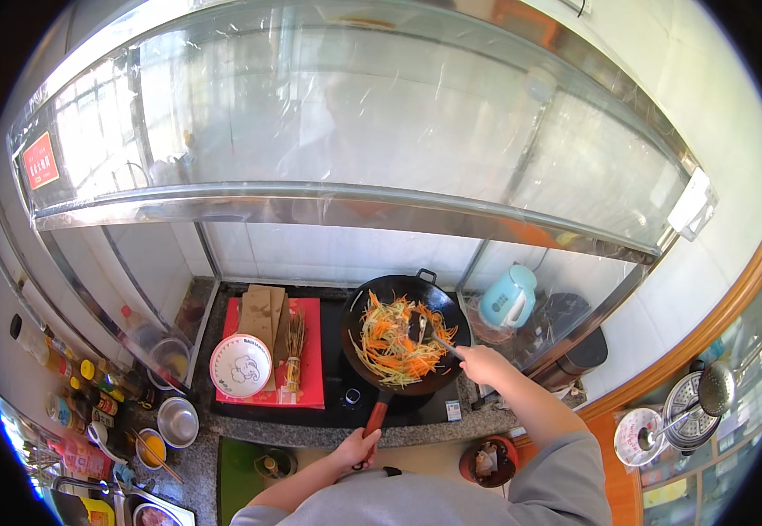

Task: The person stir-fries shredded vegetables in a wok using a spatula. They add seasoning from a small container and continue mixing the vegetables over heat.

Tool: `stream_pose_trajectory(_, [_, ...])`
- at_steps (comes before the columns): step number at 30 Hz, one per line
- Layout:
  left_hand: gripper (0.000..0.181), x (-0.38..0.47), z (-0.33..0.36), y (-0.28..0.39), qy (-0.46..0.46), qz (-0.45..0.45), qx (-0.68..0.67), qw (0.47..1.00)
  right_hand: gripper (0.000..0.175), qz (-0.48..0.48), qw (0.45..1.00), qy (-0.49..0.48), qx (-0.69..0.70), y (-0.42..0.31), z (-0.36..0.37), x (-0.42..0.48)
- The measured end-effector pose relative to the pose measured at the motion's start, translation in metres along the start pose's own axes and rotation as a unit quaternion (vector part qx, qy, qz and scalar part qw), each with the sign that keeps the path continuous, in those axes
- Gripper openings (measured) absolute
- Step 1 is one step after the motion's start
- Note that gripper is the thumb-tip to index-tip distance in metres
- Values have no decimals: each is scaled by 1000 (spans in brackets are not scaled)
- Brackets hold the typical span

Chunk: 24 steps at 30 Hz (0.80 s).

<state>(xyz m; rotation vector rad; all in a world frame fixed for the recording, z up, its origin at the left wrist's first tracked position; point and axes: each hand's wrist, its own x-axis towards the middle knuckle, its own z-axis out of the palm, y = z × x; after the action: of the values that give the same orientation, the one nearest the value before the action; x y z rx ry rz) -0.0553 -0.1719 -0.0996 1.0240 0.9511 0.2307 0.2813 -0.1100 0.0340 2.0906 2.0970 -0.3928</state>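
Note:
A black wok (450,299) sits on the dark cooktop (318,415), full of shredded orange and pale green vegetables (391,342). My left hand (355,449) is closed around the wok's reddish wooden handle (376,417), which points towards me. From the right, my right hand (481,365) grips the handle of a metal spatula (445,343). The spatula's head lies among the shreds, partly covered by them.
Left of the wok, a white bowl (241,366), brown cardboard (259,309) and a straw brush (294,368) lie on a red mat (308,388). A blue electric kettle (507,297) stands right. Bowls, including beaten egg (153,448), and bottles crowd the left counter.

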Motion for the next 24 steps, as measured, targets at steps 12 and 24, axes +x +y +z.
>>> stream_pose_trajectory(12, [39,3,2,-3,11,14,-23,1000,51,-82,990,-15,-112,-31,28,-45])
stream_pose_trajectory(24, [41,3,1,-9,23,12,-111,993,23,49,975,-153,-156,4,-78,-14])
